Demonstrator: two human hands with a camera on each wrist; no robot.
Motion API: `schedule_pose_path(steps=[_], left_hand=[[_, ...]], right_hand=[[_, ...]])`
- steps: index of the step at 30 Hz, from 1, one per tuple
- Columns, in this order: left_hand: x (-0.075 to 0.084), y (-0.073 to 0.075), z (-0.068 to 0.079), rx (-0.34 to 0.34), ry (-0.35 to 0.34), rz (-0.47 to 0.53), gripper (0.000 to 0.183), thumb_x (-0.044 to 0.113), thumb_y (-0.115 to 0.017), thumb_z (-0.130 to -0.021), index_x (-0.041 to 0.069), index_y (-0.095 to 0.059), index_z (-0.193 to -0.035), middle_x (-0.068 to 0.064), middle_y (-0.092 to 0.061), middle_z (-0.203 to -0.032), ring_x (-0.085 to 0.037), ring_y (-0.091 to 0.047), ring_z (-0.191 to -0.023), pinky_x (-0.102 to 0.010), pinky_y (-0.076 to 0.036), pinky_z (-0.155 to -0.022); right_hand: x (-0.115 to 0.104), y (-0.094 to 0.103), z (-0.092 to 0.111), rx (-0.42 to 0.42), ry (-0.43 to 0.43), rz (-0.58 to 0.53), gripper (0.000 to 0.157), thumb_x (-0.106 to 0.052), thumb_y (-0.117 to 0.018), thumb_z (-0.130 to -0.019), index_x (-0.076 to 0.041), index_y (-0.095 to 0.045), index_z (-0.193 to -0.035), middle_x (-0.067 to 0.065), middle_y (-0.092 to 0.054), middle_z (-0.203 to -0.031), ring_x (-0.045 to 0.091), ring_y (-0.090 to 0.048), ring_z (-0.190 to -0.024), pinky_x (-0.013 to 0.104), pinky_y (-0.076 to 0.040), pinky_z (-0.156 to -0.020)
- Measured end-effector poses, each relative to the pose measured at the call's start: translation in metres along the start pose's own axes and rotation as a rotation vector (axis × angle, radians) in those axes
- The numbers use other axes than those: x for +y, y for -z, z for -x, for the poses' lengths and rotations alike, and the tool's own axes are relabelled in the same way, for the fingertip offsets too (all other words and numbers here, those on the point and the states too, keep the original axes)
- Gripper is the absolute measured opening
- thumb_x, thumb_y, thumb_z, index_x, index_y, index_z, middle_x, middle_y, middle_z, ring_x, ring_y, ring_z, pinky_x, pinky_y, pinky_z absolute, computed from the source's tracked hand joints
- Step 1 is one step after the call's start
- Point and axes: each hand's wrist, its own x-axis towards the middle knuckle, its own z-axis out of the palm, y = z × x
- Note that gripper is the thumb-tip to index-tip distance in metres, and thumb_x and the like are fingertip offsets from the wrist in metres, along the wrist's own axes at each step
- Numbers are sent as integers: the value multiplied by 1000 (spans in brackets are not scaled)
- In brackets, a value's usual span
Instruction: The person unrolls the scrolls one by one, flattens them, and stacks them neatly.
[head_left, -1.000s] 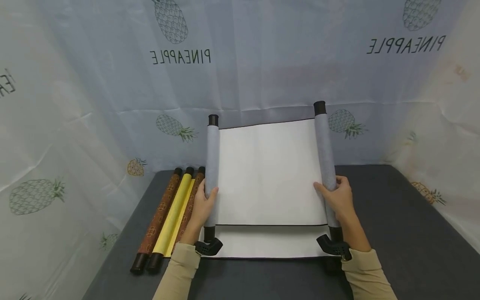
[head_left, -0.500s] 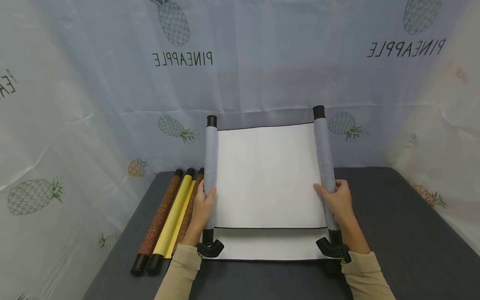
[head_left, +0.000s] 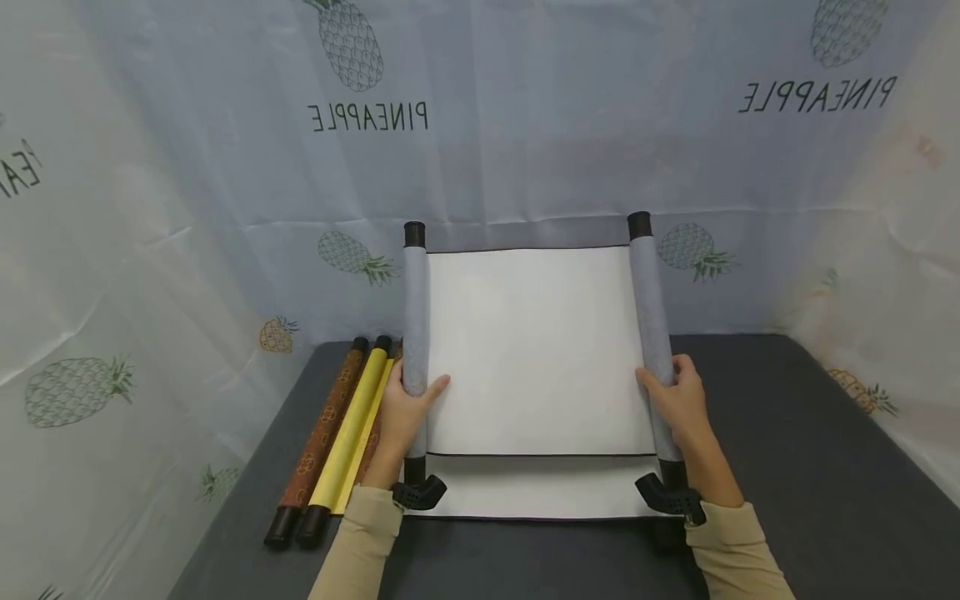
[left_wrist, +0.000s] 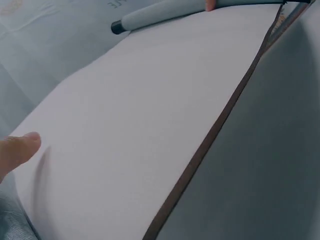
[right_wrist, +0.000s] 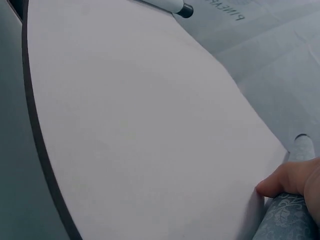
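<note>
A grey-blue scroll with black end caps is held up, its blank white sheet (head_left: 532,350) stretched between two rolls. My left hand (head_left: 403,408) grips the left roll (head_left: 416,317), the thumb (left_wrist: 20,149) reaching over the sheet's edge. On the other side, my right hand (head_left: 681,400) holds the right roll (head_left: 649,300), thumb in front and fingers behind. The right wrist view shows a pale floral pattern on that roll (right_wrist: 285,220). Below the held scroll, a second white sheet (head_left: 532,487) with a dark border shows, mostly hidden by it.
To the left, a brown patterned roll (head_left: 322,433) and a yellow roll (head_left: 351,425) lie side by side on the dark table (head_left: 795,467), with another brown roll partly behind my left hand. A pineapple-printed curtain (head_left: 525,125) surrounds the table at the back and sides.
The left roll has shifted slightly left and up, widening the sheet and levelling its top edge. My left thumb now stretches further over the sheet. The right roll has dipped slightly.
</note>
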Motion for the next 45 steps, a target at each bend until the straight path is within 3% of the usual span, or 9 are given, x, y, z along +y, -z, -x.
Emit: schedule_pose_path(steps=[9,17,23,28,35,41,45], left_hand=[[-1,6,-3,-16,35,5,88,33,-83,-73,9,-37,-145,-17,-52,-134,-33,-53,-120,-52,-45,-100],[-3,12,-7,-5,-24,22,75,23,-85,-71,6,-47,-134,-18,-58,-122,-30,-56,-107,-43,-46,-91],[-4,16,-9,-18,13,46,86,19,-83,-74,5,-35,-145,-22,-53,-133,-35,-55,-114,-48,-47,-93],[-2,19,-10,-27,35,59,87,20,-81,-76,5,-31,-147,-24,-53,-131,-36,-56,-114,-43,-51,-88],[-1,22,-10,-32,12,82,80,16,-78,-79,5,-33,-144,-27,-58,-125,-35,-60,-108,-36,-51,-82],[-2,24,-10,-65,8,58,75,19,-74,-83,2,-33,-143,-29,-56,-127,-37,-60,-109,-40,-51,-86],[-2,24,-10,-89,12,47,72,20,-72,-86,-2,-33,-143,-29,-53,-131,-39,-58,-114,-45,-50,-90]], right_hand=[[1,3,1,-36,6,38,53,-28,-54,-95,2,-38,-136,27,-49,-130,38,-51,-111,43,-42,-84],[-1,10,1,-93,-51,50,68,-41,-54,-95,3,-36,-143,29,-43,-141,40,-47,-120,52,-41,-95],[-5,15,3,-138,-60,51,69,-35,-51,-98,8,-27,-147,33,-38,-143,44,-44,-124,56,-40,-99],[-8,16,3,-164,-52,27,67,-34,-47,-100,8,-24,-147,33,-35,-145,44,-41,-125,56,-37,-100],[-9,14,1,-123,-65,-42,61,-29,-46,-100,7,-29,-145,30,-37,-144,40,-41,-125,51,-36,-99],[-8,13,1,-53,-99,-71,59,-28,-46,-98,5,-33,-144,28,-42,-139,36,-45,-117,43,-40,-90],[-5,15,0,-41,-89,-46,63,-31,-47,-97,6,-31,-144,29,-42,-137,37,-46,-115,44,-41,-88]])
